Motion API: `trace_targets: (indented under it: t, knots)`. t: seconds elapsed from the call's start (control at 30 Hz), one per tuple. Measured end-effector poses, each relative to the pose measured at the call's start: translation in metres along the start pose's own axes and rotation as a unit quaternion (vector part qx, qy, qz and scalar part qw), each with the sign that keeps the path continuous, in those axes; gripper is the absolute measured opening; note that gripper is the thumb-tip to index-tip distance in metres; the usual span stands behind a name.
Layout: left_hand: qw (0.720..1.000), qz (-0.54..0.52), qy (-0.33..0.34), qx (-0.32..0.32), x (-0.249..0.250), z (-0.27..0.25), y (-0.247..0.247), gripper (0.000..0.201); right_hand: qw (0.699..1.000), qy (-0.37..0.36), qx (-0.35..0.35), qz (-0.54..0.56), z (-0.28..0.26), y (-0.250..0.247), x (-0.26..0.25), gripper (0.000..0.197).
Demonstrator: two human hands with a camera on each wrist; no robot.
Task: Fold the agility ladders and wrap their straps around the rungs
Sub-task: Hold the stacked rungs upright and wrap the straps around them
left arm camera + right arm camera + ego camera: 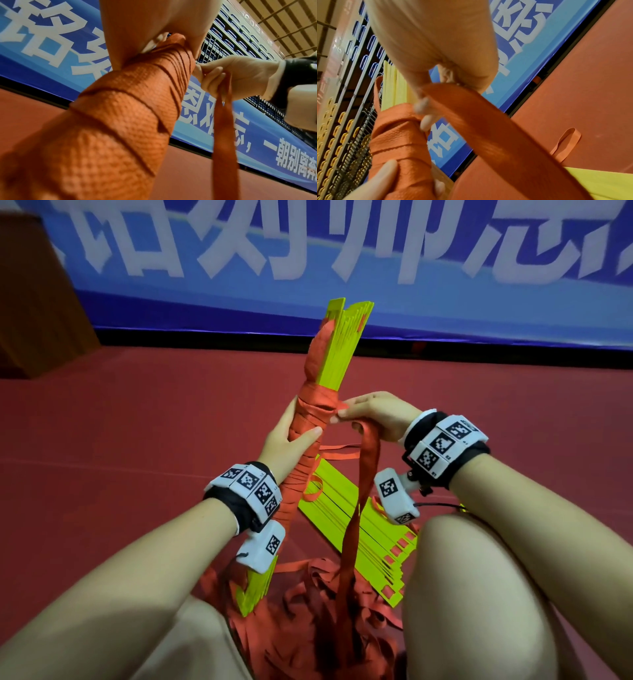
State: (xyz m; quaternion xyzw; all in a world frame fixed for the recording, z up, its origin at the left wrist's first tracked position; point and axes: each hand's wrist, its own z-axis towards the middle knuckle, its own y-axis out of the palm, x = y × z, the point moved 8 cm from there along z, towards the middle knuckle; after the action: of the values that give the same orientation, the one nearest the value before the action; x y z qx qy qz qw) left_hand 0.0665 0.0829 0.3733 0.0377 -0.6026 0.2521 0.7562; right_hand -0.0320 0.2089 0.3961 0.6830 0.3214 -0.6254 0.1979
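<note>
A bundle of yellow-green rungs (342, 350) stands upright in front of me, its middle wound with red-orange strap (310, 419) (130, 108) (397, 136). My left hand (291, 436) grips the wrapped part, thumb across the front. My right hand (370, 416) (228, 75) pinches the strap at the bundle's right side. A loose length of strap (359, 501) (223, 128) (488, 128) hangs from that hand down to the floor. A second stack of yellow-green rungs (363, 535) lies flat on the floor behind the hanging strap.
Loose red strap is piled on the red floor (137, 422) between my knees (479, 594). A blue banner with white characters (308, 251) runs along the far edge. Stadium seating (240, 33) rises behind it. A brown box (37, 302) stands at the far left.
</note>
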Motion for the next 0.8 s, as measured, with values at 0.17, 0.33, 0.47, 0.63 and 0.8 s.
trace_targets:
  t: [0.17,0.33,0.47,0.63,0.8]
  knots:
    - [1.000,-0.005,-0.009,-0.006,0.002,0.002,0.010,0.062,0.986,-0.026,0.139,0.086,0.000,-0.031,-0.001,0.013]
    - [1.000,-0.006,-0.009,0.013,0.009,-0.003,0.022,0.064,0.982,-0.052,0.172,0.055,-0.013,-0.039,-0.012,0.011]
    - [0.997,0.073,-0.018,0.013,0.008,-0.004,0.031,0.070,0.976,-0.064,0.206,-0.006,-0.019,-0.040,-0.019,0.025]
    - [0.961,0.269,-0.052,-0.031,0.003,-0.018,0.044,0.067,0.964,-0.060,0.248,-0.079,-0.022,-0.029,-0.022,0.038]
    - [0.989,0.112,-0.036,-0.088,0.019,-0.027,0.055,0.060,0.948,-0.104,0.292,-0.070,-0.025,-0.030,-0.029,0.016]
